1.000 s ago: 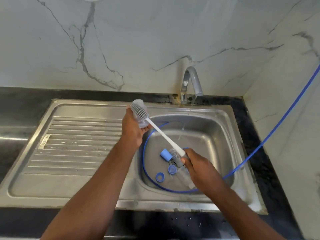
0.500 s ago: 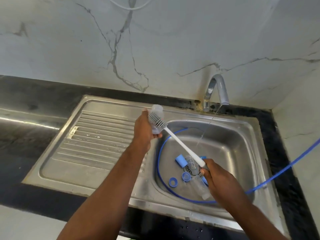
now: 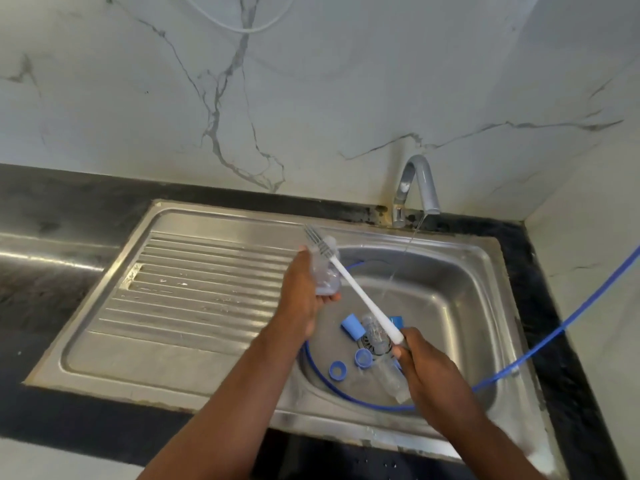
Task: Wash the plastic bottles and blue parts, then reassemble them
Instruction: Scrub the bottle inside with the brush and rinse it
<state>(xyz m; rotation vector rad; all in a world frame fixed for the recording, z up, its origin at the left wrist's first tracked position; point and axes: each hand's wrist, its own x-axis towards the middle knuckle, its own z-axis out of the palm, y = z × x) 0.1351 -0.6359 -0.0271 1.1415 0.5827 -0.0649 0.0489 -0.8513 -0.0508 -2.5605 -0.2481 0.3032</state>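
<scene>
Gripping a clear cylindrical plastic bottle over the stainless sink basin, the left hand faced the right hand, which clasped the slim handle of a white bristled brush above round blue caps.

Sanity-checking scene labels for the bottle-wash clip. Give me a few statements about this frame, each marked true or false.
1. The left hand grips a clear bottle. True.
2. The tap is off. False: a thin stream of water runs from it into the basin.
3. The right hand holds the brush by the end of its white handle. True.
4. The blue parts lie on the drainboard. False: they lie loose in the basin.
5. A second clear bottle lies in the basin. True.
</scene>
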